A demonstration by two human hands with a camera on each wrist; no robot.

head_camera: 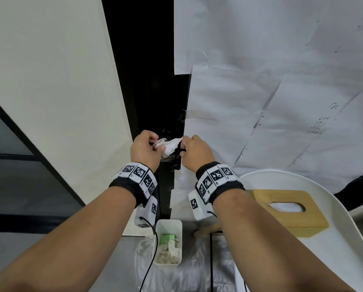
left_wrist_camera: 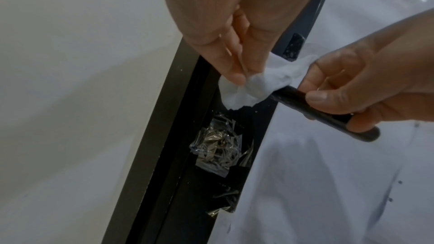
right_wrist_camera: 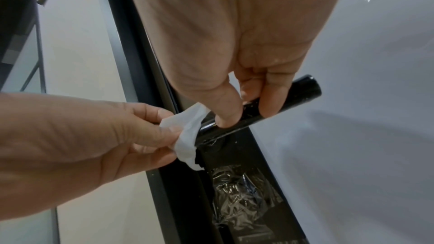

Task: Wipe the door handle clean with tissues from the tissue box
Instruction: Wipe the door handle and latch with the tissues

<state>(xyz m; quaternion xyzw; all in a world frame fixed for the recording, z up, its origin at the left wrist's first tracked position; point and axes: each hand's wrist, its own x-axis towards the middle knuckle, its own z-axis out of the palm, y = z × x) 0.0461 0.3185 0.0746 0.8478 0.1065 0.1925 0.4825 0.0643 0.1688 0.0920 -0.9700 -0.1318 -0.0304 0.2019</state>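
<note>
Both hands at the door handle, one steadying it, one applying tissue.

The right hand (left_wrist_camera: pixel 366 84) is curled around the black door handle (right_wrist_camera: pixel 277 107); the left hand (right_wrist_camera: pixel 98 136) pinches a crumpled white tissue (left_wrist_camera: pixel 249 84) against the handle's inner end. Only the head view shows the wooden tissue box (head_camera: pixel 290 209) on a white bench (head_camera: pixel 344 249) at right and a white bin (head_camera: pixel 169 241) of used tissues below. Wrist views alone show crumpled clear tape (left_wrist_camera: pixel 216 147) under the handle. Handwriting on papers (head_camera: pixel 260 60) covering the door is illegible.
</note>
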